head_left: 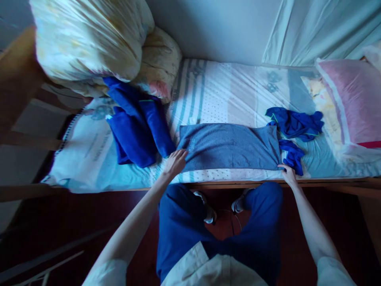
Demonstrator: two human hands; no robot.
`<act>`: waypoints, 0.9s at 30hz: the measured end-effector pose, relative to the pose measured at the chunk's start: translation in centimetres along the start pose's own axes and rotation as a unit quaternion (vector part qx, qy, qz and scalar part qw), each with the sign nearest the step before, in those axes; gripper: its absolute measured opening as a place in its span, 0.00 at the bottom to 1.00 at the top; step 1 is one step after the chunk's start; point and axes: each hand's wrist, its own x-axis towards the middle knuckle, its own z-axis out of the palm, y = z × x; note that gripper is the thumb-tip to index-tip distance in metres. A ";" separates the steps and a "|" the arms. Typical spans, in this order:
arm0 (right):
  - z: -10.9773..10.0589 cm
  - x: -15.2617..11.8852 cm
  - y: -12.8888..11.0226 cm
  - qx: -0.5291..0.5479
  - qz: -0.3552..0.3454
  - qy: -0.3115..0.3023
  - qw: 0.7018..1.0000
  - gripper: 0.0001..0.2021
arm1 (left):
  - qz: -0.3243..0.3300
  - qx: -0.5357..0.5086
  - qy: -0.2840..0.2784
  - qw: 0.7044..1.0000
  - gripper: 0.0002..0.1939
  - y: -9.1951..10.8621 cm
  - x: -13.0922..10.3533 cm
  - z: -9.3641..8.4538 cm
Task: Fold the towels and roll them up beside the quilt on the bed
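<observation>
On the bed [220, 89], close to its front edge, a gray-blue towel [232, 147] lies spread out flat and long. It has some pale letters [192, 145] near its left end, and there are small wrinkles near its right end. The left hand [176, 162] is on the left end of the towel, with its fingers bent over the edge. I cannot tell if those fingers are pinching the cloth or just pressing on it. The right hand [288, 173] is at the near right corner, and its fingers pinch that corner.

To the left is a pile of bright blue cloth [133, 135]. Its low end comes right beside the left hand. A big, puffy, pale bundle [89, 39] sits over the top of that pile. On the right are 2 crumpled blue cloths. The far crumpled cloth [297, 124] has a thin green line on it. The near crumpled cloth [293, 155] is just past the right hand, by the towel's right side. A pink pillow [361, 101] with a white edge is at the far right. Behind the bed are a plain wall [214, 31] and a white curtain [324, 31].

Below, the person's knees in blue pants [256, 222] point at the bed, and 2 shoes [210, 210] are on the reddish floor [222, 228].
</observation>
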 end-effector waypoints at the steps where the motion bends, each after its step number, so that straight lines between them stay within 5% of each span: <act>1: 0.2 0.2 0.0 -0.004 0.004 0.004 1.000 0.19 | 0.001 -0.001 0.015 1.000 0.27 0.2 1.1 0.0; 5: 0.5 1.3 0.1 -0.020 -0.015 0.009 1.000 0.19 | -0.062 0.001 0.011 0.998 0.27 -1.6 3.0 0.1; 11: 0.7 4.0 -0.1 -0.037 -0.036 0.043 0.998 0.22 | -0.105 0.015 0.011 0.994 0.25 -4.8 0.2 -0.5; 14: 1.1 5.4 -1.2 -0.053 -0.049 0.028 0.997 0.23 | -0.087 -0.008 0.055 0.995 0.27 -1.9 0.0 0.4; 18: 1.7 7.3 -2.7 -0.077 -0.086 0.000 0.993 0.24 | -0.014 -0.099 0.093 0.991 0.26 6.3 1.9 4.2; 21: 1.3 9.5 -2.6 -0.089 -0.068 0.001 0.994 0.26 | -0.042 -0.149 0.113 0.981 0.28 11.5 3.2 7.6; 24: 0.1 12.4 -1.1 -0.093 -0.030 0.014 0.995 0.28 | -0.083 -0.159 0.148 0.973 0.30 13.4 3.4 9.8; 27: -1.0 15.9 0.7 -0.093 0.006 0.016 0.996 0.31 | -0.081 -0.157 0.157 0.972 0.31 13.0 3.2 10.4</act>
